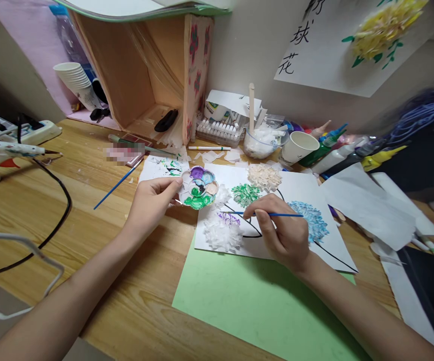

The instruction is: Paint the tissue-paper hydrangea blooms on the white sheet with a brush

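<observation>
Wooden desk (134, 306), grey wall (247, 55), left hand (155, 200) gripping palette (197, 187) — right hand (281, 228), brush (277, 214)

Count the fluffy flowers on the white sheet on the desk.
5: peach one at the back, green one beside it, blue one at right, purple-touched white one at front left, plain white one partly behind the palette.
</observation>
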The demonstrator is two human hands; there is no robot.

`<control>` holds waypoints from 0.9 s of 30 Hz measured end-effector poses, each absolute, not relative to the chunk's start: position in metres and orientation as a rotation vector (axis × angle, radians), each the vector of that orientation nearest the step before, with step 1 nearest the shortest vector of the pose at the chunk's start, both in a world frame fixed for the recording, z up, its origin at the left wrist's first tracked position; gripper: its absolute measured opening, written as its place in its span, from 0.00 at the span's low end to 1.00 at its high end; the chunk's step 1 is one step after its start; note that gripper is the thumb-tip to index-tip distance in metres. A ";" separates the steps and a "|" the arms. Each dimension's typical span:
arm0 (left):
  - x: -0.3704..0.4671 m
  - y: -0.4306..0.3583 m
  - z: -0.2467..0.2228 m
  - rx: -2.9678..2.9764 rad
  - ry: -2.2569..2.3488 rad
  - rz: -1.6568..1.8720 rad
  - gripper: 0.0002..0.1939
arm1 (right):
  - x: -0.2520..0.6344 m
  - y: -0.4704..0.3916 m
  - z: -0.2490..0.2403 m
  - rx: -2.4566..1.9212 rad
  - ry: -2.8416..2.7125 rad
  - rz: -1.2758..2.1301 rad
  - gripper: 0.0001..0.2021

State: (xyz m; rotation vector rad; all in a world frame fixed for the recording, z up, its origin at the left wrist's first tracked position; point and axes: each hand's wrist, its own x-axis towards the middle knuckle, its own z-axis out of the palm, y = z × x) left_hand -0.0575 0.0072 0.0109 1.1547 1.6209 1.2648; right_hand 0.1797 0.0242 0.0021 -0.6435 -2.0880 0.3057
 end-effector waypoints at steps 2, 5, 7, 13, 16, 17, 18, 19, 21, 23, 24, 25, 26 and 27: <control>-0.057 0.008 0.011 1.153 1.621 1.267 0.16 | 0.181 0.023 0.003 -0.633 -2.074 0.324 0.10; -0.057 0.008 0.011 1.146 1.621 1.260 0.16 | 0.183 0.022 0.002 -0.611 -1.962 0.361 0.10; -0.056 0.007 0.011 1.140 1.609 1.242 0.16 | 0.184 0.022 0.002 -0.576 -1.845 0.330 0.10; -0.050 0.003 0.010 1.214 1.562 1.141 0.17 | 0.182 0.024 0.002 -0.570 -1.963 0.294 0.11; -0.049 0.003 0.009 1.235 1.563 1.110 0.18 | 0.180 0.025 0.001 -0.589 -2.022 0.341 0.12; -0.049 0.003 0.009 1.239 1.564 1.106 0.18 | 0.179 0.025 0.001 -0.595 -2.020 0.349 0.12; -0.048 0.003 0.008 1.242 1.565 1.101 0.19 | 0.179 0.025 0.000 -0.598 -2.010 0.352 0.12; -0.048 0.003 0.008 1.243 1.567 1.098 0.19 | 0.179 0.025 0.000 -0.600 -1.998 0.350 0.12; -0.048 0.003 0.008 1.244 1.568 1.098 0.19 | 0.179 0.025 0.000 -0.605 -1.991 0.349 0.12; -0.048 0.003 0.009 1.239 1.568 1.099 0.18 | 0.180 0.024 0.000 -0.611 -1.992 0.357 0.12; -0.048 0.003 0.009 1.235 1.568 1.100 0.18 | 0.180 0.024 0.000 -0.614 -1.978 0.354 0.11; -0.048 0.003 0.009 1.230 1.572 1.102 0.18 | 0.181 0.024 0.000 -0.611 -1.942 0.339 0.11; -0.049 0.004 0.010 1.221 1.579 1.106 0.18 | 0.181 0.023 0.000 -0.601 -1.892 0.314 0.11; -0.050 0.004 0.010 1.209 1.588 1.113 0.18 | 0.182 0.023 -0.001 -0.589 -1.835 0.286 0.11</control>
